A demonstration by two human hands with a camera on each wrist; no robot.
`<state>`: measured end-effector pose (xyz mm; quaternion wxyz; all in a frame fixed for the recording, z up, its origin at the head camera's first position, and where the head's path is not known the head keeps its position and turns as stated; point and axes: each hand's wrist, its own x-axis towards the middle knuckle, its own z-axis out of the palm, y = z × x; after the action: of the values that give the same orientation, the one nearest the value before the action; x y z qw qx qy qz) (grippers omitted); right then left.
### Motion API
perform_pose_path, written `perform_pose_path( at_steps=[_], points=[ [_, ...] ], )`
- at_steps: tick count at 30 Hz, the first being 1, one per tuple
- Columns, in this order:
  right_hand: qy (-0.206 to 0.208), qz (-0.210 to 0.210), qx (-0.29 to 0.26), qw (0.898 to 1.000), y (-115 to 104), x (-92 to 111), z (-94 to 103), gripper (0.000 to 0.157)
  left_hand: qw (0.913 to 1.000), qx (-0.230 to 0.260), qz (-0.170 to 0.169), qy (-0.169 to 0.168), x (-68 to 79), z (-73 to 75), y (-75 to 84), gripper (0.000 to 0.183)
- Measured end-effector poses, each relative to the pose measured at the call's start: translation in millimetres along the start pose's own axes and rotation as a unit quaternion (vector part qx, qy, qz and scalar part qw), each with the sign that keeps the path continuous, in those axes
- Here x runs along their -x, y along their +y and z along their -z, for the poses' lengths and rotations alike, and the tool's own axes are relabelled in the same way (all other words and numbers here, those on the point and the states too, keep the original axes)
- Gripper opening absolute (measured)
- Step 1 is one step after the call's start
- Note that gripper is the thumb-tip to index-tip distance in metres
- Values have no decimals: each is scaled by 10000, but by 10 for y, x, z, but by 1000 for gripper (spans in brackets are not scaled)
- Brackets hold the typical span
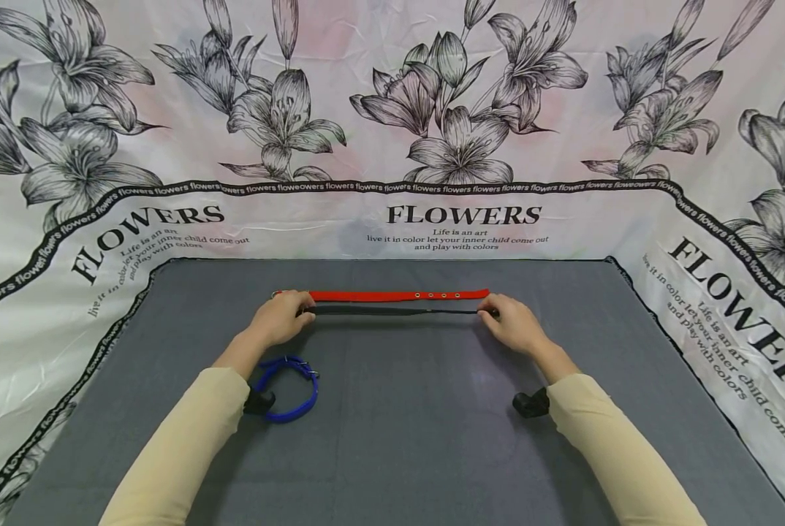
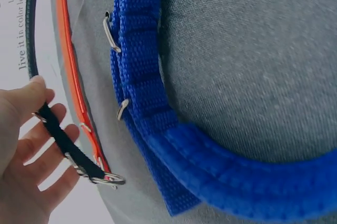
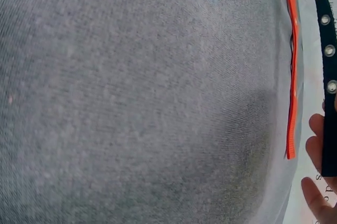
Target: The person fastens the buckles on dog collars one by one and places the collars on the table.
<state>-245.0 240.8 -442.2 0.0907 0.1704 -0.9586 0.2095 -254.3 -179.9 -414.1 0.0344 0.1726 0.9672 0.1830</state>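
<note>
A black collar [image 1: 366,310] is stretched straight between my two hands, above the grey cloth. My left hand [image 1: 281,319] pinches it near the metal buckle end, thumb on top and the other fingers spread beneath, as the left wrist view shows. At the eyelet end my right hand [image 1: 514,326] holds the strap, its fingers partly out of frame in the right wrist view. Just beyond lies a red collar [image 1: 366,296], laid out straight and parallel to the black one. A blue collar [image 2: 221,179], fastened into a ring, rests near my left wrist.
Grey cloth [image 1: 419,438] covers the table. A white flower-printed sheet [image 1: 320,226] with lettering borders it at the back and sides. Black wrist mounts [image 1: 531,403] stick out inward from both sleeves, the left one overlapping the blue ring in the head view.
</note>
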Motion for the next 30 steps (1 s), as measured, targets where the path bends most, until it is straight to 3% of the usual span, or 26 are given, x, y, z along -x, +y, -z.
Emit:
perform_pose_path(
  at_steps=[6,16,30],
  points=[
    [249,35,60,9997,-5,15,53,8,9996,161,-163,145,65,30,4,26],
    [205,-4,164,9997,6,35,85,9,9975,210,-442,509,136,1,-38,24],
    [270,-313,-385,9984,-6,96,155,12,9930,9,-72,1178,217,6,-140,16]
  ],
)
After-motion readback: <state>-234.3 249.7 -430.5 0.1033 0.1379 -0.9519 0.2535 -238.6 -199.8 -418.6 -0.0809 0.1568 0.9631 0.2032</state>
